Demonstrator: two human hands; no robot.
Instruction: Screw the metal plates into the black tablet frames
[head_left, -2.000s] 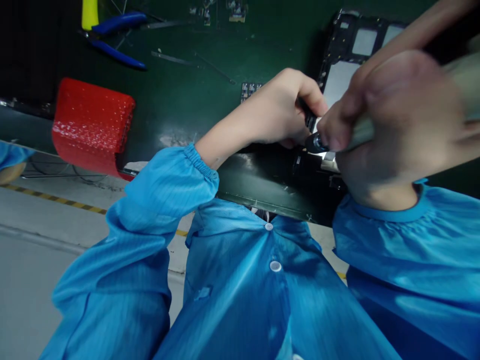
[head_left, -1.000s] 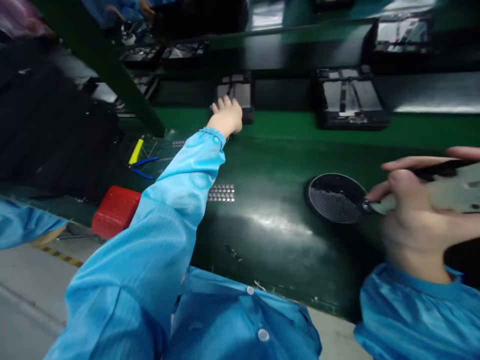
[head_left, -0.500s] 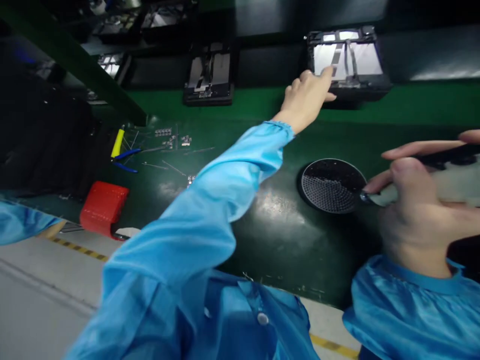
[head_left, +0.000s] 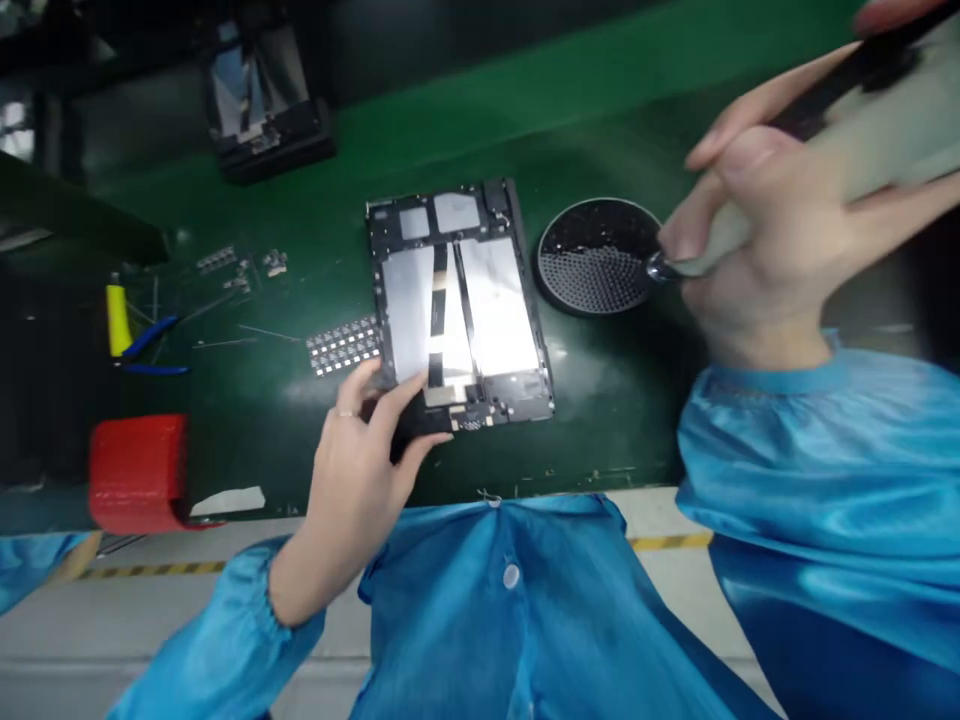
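Observation:
An open tablet chassis (head_left: 457,305) with silver panels and ribbon cables lies flat on the dark green bench in front of me. My left hand (head_left: 360,460) grips its near left corner with thumb and fingers. My right hand (head_left: 765,230) is raised at the upper right and holds a grey electric screwdriver (head_left: 720,250), whose tip hovers at the right edge of a round black screw dish (head_left: 592,255).
A strip of small parts (head_left: 341,345) lies left of the chassis. Blue-handled pliers (head_left: 150,345), a yellow tool (head_left: 116,318) and a red foam block (head_left: 139,470) sit at the left. Another chassis (head_left: 262,95) rests on the green conveyor (head_left: 570,70) behind.
My left hand put the earlier chassis on the conveyor, reached for another one there, and has drawn it back onto the bench before me. The right hand stayed by the screw dish.

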